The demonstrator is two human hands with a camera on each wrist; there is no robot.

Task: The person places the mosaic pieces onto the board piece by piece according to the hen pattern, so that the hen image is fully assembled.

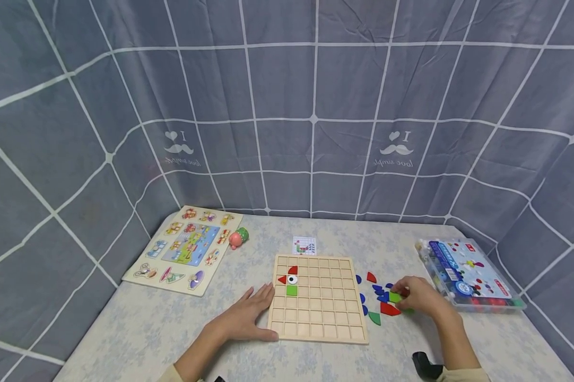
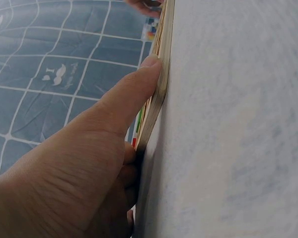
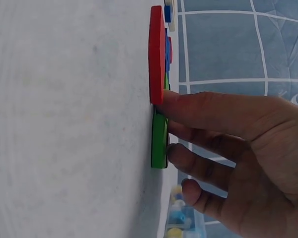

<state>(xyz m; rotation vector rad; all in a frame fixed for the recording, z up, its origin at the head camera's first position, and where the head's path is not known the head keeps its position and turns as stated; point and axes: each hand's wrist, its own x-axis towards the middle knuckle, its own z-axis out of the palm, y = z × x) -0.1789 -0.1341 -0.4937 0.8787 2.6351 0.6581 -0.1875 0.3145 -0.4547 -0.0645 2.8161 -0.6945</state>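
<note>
A wooden grid board (image 1: 322, 302) lies flat on the table. In its upper left cells sit red pieces (image 1: 293, 270), a white tile with an eye (image 1: 292, 279) and a green square (image 1: 292, 290). My left hand (image 1: 249, 315) rests at the board's left edge, fingers extended, thumb (image 2: 139, 87) along its near corner. My right hand (image 1: 423, 297) is over the loose pieces right of the board, thumb and bent fingertips beside a green square block (image 1: 394, 297). A red piece (image 3: 157, 54) and another green block (image 3: 160, 141) are at its fingertips; I cannot tell whether it pinches one.
Blue pieces (image 1: 380, 292) and a green quarter-circle (image 1: 374, 318) lie near the board. Behind it is a pattern card (image 1: 304, 245). At left are a picture puzzle board (image 1: 172, 273) and a pink-and-green toy (image 1: 238, 238); at right stands a clear plastic case (image 1: 473, 270).
</note>
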